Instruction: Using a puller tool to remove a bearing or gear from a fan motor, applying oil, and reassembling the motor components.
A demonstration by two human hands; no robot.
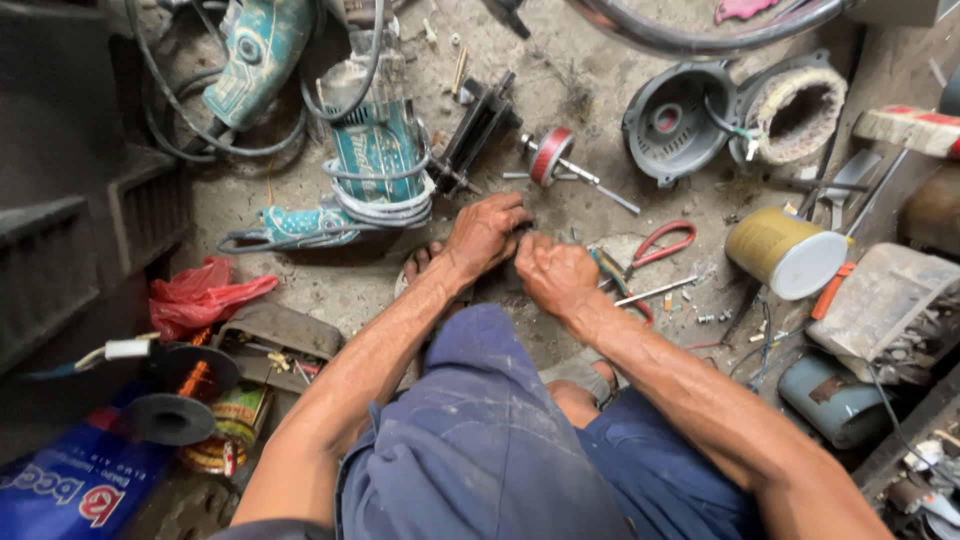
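Note:
My left hand [487, 232] and my right hand [555, 274] meet low over the dirty concrete floor, just past my knees in blue trousers. Both sets of fingers are curled onto a small dark part [526, 231] held between them; its shape is mostly hidden by the knuckles. A teal angle grinder [378, 150] wrapped in its own cable lies just left of my left hand. A motor armature with a red band [551, 155] lies a little beyond the hands. Red-handled pliers [662, 244] rest to the right of my right hand.
A second teal power tool [256, 48] lies far left. A grey motor housing [670, 120], a wound stator [797, 106] and a yellow can [786, 253] sit at right. A red plastic bag [200, 296] and a copper wire spool [186, 386] are near my left knee.

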